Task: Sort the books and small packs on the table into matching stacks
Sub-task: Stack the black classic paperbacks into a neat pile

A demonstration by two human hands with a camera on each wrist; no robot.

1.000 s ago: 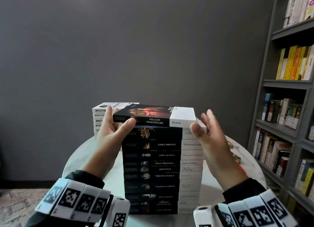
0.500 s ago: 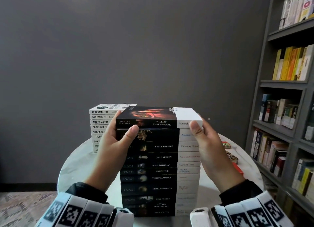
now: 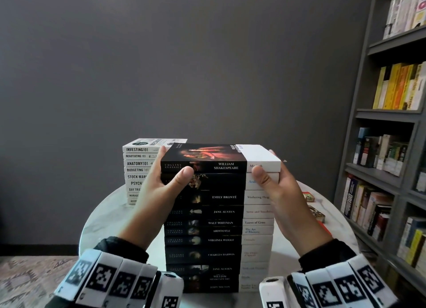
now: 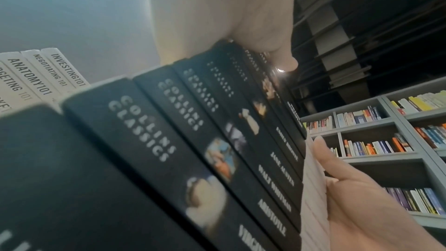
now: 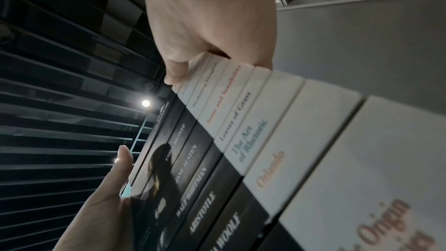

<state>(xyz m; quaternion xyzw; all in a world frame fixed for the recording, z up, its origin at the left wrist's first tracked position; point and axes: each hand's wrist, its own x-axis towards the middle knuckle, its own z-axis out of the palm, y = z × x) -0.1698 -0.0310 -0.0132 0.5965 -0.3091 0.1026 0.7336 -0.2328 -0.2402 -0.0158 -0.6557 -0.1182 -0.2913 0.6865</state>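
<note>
- The round white tabletop [image 3: 108,206] carries a tall stack of black-and-white Collins Classics [image 3: 219,227] near its front edge, spines facing the person.
- A shorter stack of white "101" books [image 3: 138,169] stands just behind and to the left of the tall stack; from here I cannot tell whether the two touch.
- A few small packs [image 3: 315,212] lie on the right side of the tabletop, partly hidden behind the right forearm.
- A bookshelf [image 3: 391,169] stands close along the right side of the tabletop; to the left and behind there is only bare grey wall, so the open room lies that way.
- The top book, the Shakespeare Macbeth [image 3: 221,158], sits slightly askew on the stack, its right end overhanging the books beneath.
- The left hand [image 3: 161,188] clasps the left end of the upper books, thumb on the dark spines just under the Macbeth, fingers wrapped round the far side.
- The right hand [image 3: 276,192] clasps the right end in the same way, thumb on the white spine part, fingers reaching behind the top book.
- Both wrists are raised off the tabletop, forearms angled up and inward to the stack.
- A second ago the right hand stood open and clear of the stack; it has since closed in against the books, and the left thumb has slid down a little.
</note>
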